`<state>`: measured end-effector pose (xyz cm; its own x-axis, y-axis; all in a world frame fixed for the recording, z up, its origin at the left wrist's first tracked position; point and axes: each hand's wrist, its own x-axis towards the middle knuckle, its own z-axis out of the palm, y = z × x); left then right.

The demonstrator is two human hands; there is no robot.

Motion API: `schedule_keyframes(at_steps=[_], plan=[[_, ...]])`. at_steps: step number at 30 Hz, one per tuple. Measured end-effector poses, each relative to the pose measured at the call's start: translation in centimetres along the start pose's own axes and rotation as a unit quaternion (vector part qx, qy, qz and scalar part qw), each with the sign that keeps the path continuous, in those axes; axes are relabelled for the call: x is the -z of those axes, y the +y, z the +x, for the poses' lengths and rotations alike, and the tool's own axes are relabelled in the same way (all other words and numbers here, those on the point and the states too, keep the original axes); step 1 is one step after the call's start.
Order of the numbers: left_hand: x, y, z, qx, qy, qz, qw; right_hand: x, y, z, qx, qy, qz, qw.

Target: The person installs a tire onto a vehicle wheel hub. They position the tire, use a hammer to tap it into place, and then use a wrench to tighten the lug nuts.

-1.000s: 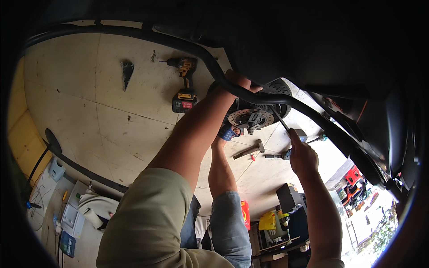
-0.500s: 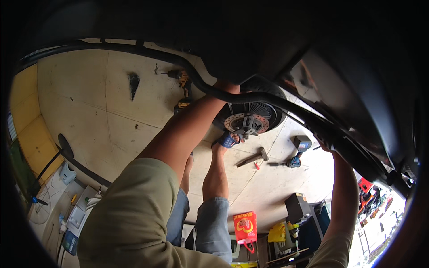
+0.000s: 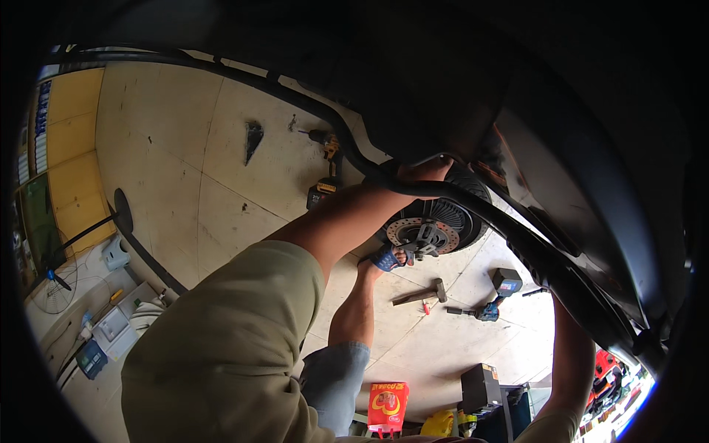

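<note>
My left arm reaches up and across under a black curved tube. The left hand goes in beneath a large dark body panel, which hides its fingers. From the lower right my right forearm rises to the lower stretch of the tube and the dark parts along it. That hand's fingers are hidden there too, so any grip cannot be made out. Below my left wrist is a black-tyred wheel with a drilled brake disc and a grey metal bracket.
My foot in a blue sandal is beside the wheel. On the floor are a hammer, a blue cordless impact driver, a yellow-black cordless drill and a black triangular piece. A red bag and black box stand lower down.
The view has shifted, so floor tools and wheel sit lower and further right in the picture. My left hand stays under the panel and my right at the tube.
</note>
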<state>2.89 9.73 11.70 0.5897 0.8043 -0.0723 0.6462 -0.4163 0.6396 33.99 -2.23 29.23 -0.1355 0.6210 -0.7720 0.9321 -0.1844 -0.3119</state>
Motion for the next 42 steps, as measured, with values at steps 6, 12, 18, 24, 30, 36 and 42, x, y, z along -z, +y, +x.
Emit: schedule_keyframes(at_steps=[6,12,18,24,30,36,42], plan=[[3.3,4.2,0.3,0.033,-0.039,-0.024,0.998,-2.3,0.0,-0.9,-0.039,0.003,0.010,0.999],[4.2,4.0,0.2,-0.017,0.039,-0.062,0.997,-4.8,-7.2,-4.2,-0.232,0.016,0.069,0.970],[3.4,2.7,0.7,0.029,-0.053,-0.055,0.997,-10.5,-5.6,-3.7,-0.228,0.126,0.032,0.965],[2.5,3.4,0.7,-0.082,0.062,-0.012,0.995,-5.3,1.7,-2.4,-0.084,-0.042,0.003,0.996],[4.3,3.5,0.1,-0.079,0.039,0.000,0.996,2.8,0.6,-1.6,0.029,-0.007,0.118,0.993],[1.4,2.1,-0.2,0.017,-0.022,-0.022,0.999,-1.5,-7.0,-4.1,-0.030,0.068,0.349,0.934],[6.9,5.4,-0.2,0.028,-0.087,-0.053,0.994,-10.0,-6.6,-4.6,-0.259,0.062,0.155,0.951]])
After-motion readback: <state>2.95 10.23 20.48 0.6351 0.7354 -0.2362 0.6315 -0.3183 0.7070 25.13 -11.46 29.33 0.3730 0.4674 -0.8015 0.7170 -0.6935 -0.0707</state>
